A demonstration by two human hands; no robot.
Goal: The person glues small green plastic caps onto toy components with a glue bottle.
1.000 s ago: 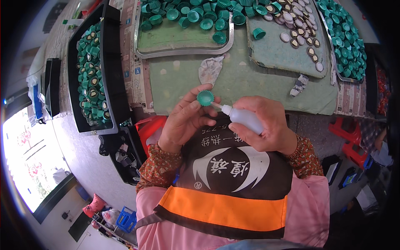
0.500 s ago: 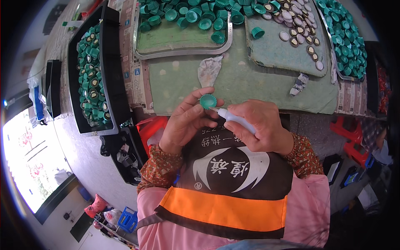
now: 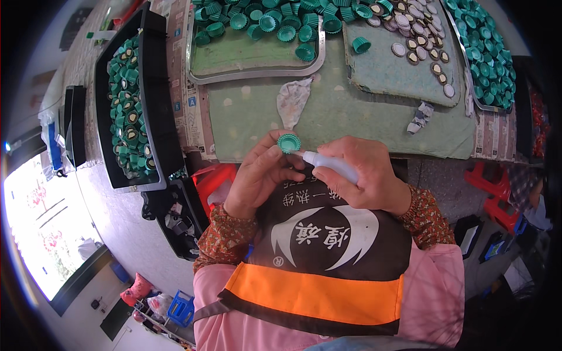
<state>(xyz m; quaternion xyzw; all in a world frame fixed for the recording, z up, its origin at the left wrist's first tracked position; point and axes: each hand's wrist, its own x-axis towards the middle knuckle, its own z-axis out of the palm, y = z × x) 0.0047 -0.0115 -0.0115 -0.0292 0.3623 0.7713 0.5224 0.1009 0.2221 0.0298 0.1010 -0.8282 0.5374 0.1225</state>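
Between the thumb and fingers of my left hand [image 3: 257, 174] is a small green fluted cup [image 3: 288, 143], its hollow side showing. My right hand [image 3: 374, 175] is wrapped round a white squeeze bottle [image 3: 338, 168], with the thumb along its near side. The bottle's narrow nozzle points left at the cup's lower right edge; whether it touches cannot be told. Both hands are over the table's near edge, above my dark apron [image 3: 333, 225]. A stained pale cloth scrap [image 3: 293, 99] lies just beyond the cup.
A metal-rimmed tray [image 3: 257, 75] of green cups stands at the back. Right of it, a cloth-covered board [image 3: 374, 73] bears loose round discs and one cup. A black crate [image 3: 157, 99] of filled cups is at left, another cup tray [image 3: 494, 109] at right. Red stools [image 3: 497, 181] stand below.
The cup has shifted slightly left and tipped a little in my left fingers. The bottle's nozzle has also moved slightly left.
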